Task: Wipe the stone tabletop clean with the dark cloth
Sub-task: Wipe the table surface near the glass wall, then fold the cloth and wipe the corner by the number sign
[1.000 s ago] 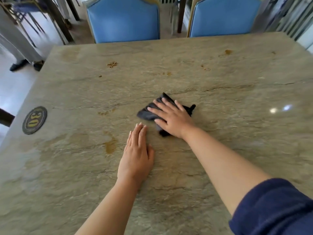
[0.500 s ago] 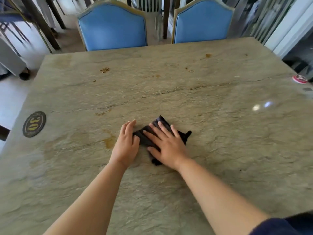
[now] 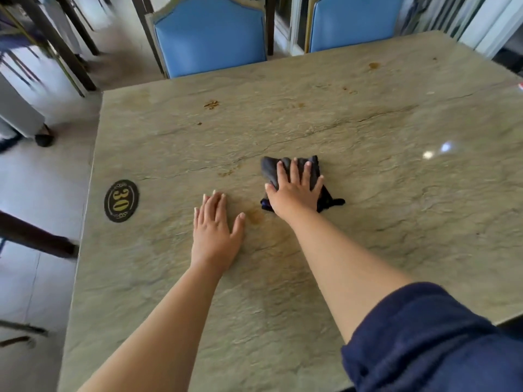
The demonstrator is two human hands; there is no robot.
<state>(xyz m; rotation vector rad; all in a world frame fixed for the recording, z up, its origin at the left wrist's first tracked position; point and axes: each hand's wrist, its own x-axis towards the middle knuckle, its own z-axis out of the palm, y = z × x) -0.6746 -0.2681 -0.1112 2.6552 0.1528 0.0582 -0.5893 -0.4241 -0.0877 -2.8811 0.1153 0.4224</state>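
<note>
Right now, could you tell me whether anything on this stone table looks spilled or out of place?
Yes: the grey-green stone tabletop carries unwiped mess. A brown smear sits between the left hand and the crumpled dark cloth under the right hand. Brown crumbs lie near the far-left edge, another orange-brown spot near the far-right.

My right hand point(image 3: 294, 190) flat on crumpled dark cloth point(image 3: 283, 168), cloth on grey-green stone tabletop point(image 3: 396, 222), near middle. My left hand point(image 3: 213, 230) flat on stone, left of cloth, apart from it. Orange-brown stain point(image 3: 254, 216) between hands. Oval black number plaque point(image 3: 121, 200) near left edge. Two blue padded chairs point(image 3: 210, 38) behind far edge. Brown crumbs point(image 3: 211, 104) far left of cloth
</note>
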